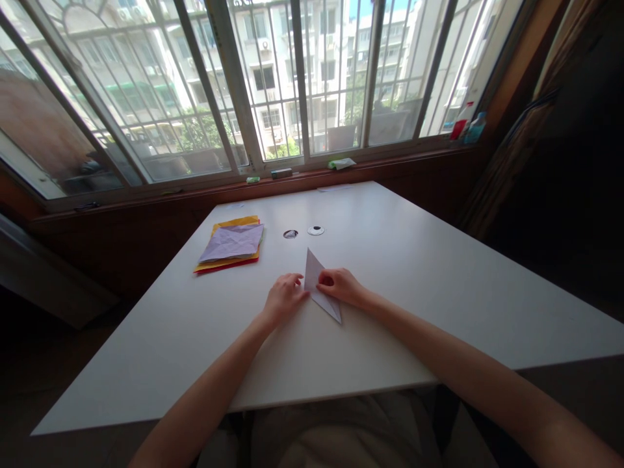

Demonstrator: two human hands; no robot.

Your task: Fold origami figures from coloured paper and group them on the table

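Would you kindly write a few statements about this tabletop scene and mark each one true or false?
1. The right hand touches the folded paper. True.
2. The left hand rests on the paper stack. False: the left hand is at the folded paper's edge, apart from the paper stack.
3. A pale purple sheet tops the stack. True.
4. The table is black. False: the table is white.

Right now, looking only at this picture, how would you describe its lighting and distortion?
Head view: daylight glares through the window, washing out the scene outside; head view: the far right falls nearly black; head view: wide-angle stretching pulls out the white table's near corners; head view: the folded paper looks soft.
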